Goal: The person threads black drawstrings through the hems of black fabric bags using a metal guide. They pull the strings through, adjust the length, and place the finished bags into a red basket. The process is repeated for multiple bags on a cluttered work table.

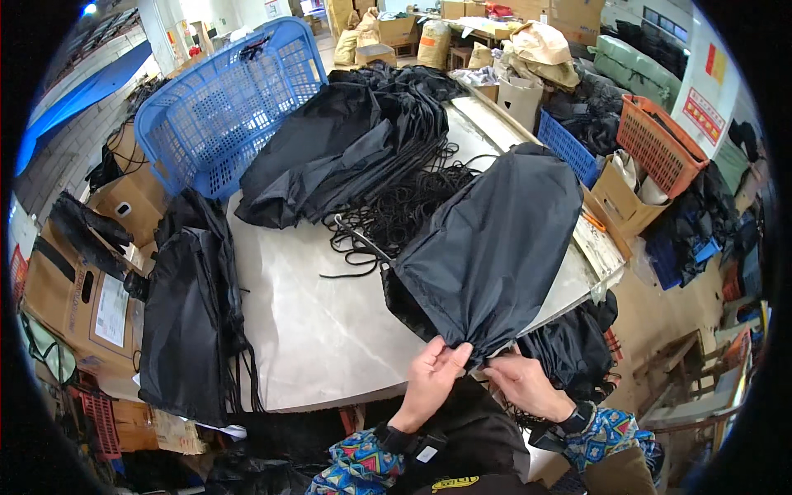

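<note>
A black drawstring bag [499, 239] lies spread over the right side of the pale tabletop [309, 330], its near end bunched into gathers. My left hand [433, 375] pinches the gathered fabric between thumb and fingers. Close beside it, my right hand [530, 384] is closed at the same gathered edge; what sits between its fingertips is too small to make out. A thin metal rod with a hooked end [361, 238] sticks out from the bag's left side. Behind the bag, a tangle of black cords [400, 206] trails from a heap of black bags [330, 153].
More black bags [190, 313] hang over the table's left edge, beside cardboard boxes [78, 301]. A large blue plastic basket [231, 103] leans at the far left. At the right are an orange crate [660, 144], a blue crate [569, 148] and black bags [569, 351] below the tabletop.
</note>
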Demonstrator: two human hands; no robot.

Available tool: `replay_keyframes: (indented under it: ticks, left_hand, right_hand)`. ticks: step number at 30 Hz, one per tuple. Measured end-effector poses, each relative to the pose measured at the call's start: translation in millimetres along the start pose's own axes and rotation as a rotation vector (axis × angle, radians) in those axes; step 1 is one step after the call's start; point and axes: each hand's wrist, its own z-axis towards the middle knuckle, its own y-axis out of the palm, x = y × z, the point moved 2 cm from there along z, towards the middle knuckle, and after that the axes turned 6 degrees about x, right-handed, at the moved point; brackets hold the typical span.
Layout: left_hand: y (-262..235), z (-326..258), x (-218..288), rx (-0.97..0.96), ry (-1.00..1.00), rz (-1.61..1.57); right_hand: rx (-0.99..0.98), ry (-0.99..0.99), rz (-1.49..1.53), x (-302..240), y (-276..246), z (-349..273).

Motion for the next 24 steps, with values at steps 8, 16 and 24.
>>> replay_keyframes:
  ticks: [8, 16, 24]
  left_hand:
    - [17.0, -8.3, 1.5, -0.093, 0.457, 0.459]
    - [26.0, -16.6, -28.3, -0.108, 0.594, 0.993]
    - [-47.5, 27.4, -23.4, 0.404, 0.372, 0.688]
  right_hand:
    - [0.343, -0.247, -0.157, -47.7, -71.1, 29.0]
    - [0.314, -0.221, 0.121, -100.9, -116.2, 28.3]
    - [1.729, -0.454, -0.189, -101.4, -275.9, -95.7]
